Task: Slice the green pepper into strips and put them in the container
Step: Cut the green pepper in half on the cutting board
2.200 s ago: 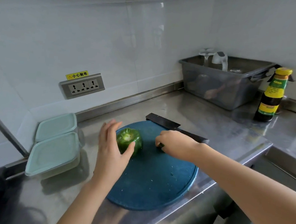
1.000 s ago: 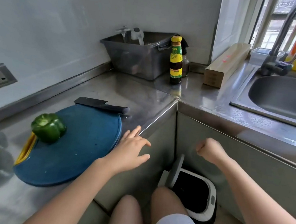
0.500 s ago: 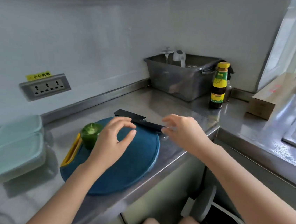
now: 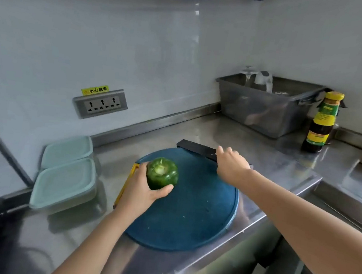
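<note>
A whole green pepper [image 4: 162, 174] stands on the left part of the round blue cutting board [image 4: 192, 214], its cut stem end facing up. My left hand [image 4: 142, 189] cups it from the left and below. A black knife [image 4: 196, 148] lies along the board's far edge. My right hand [image 4: 230, 164] covers the knife's handle end; the grip itself is hidden. Two lidded pale-green containers [image 4: 65, 180] sit left of the board by the wall.
A grey plastic tub [image 4: 266, 105] with glassware stands at the back right. A dark sauce bottle [image 4: 321, 122] with a yellow cap is beside it. A wall socket [image 4: 100, 104] is above the containers. The counter edge [image 4: 244, 230] drops off just past the board.
My left hand has closed around the pepper, which it was only near before. My right hand has settled onto the knife's handle. The view has swung back left to the board.
</note>
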`<state>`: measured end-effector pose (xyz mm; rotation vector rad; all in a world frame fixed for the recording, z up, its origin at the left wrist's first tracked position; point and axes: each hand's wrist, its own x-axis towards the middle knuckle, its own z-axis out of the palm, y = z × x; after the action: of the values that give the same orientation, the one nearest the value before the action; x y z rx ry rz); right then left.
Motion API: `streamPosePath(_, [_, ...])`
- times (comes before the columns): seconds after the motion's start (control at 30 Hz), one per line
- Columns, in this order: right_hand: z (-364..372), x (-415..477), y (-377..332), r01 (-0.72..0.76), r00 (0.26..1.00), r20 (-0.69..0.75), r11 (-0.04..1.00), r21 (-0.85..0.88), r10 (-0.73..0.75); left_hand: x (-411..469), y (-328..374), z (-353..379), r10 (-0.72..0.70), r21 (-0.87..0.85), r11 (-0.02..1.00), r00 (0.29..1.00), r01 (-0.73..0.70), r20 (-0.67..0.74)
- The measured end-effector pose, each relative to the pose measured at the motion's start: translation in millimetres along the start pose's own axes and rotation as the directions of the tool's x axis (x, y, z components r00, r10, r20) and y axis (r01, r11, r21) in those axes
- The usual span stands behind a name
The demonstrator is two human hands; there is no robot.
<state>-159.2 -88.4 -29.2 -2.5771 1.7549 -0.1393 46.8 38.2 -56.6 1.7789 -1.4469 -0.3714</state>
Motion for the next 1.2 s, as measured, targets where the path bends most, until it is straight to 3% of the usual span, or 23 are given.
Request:
streamPosePath(0.13, [-9, -14, -2, -0.024, 0.997, -0.069, 0.997, 0.071, 0.029, -11, 9, 9, 0.088, 0.009, 0.996, 0.996, -0.088, -0.019])
streamPosePath(0.3, [-26, -68, -16, 0.058, 0.997, -0.062, 0.929, 0.366, -0.037, -13, 8, 12, 0.118, -0.003, 0.993, 0.991, -0.119, -0.068])
streamPosePath(0.43, [-27, -107, -29, 0.123, 0.991, -0.096, 0.883, 0.454, -0.089, -13, 10, 9, 0.113, -0.025, 0.993, 0.992, -0.114, -0.065])
streamPosePath(0.6, [-12, -121, -38, 0.186, 0.98, -0.148, 0.872, 0.452, -0.133, -14, 10, 9, 0.027, -0.172, 0.984, 0.993, -0.047, -0.119])
streamPosePath(0.93, [-11, -122, -47, 0.161, 0.984, -0.127, 0.937, 0.31, -0.127, -15, 6, 14, 0.103, -0.102, 0.987, 0.973, -0.126, -0.208])
streamPosePath(1.2, [-20, -120, -58, 0.193, 0.979, -0.086, 0.972, 0.132, -0.183, -14, 8, 14, 0.038, -0.164, 0.984, 0.982, -0.068, -0.183])
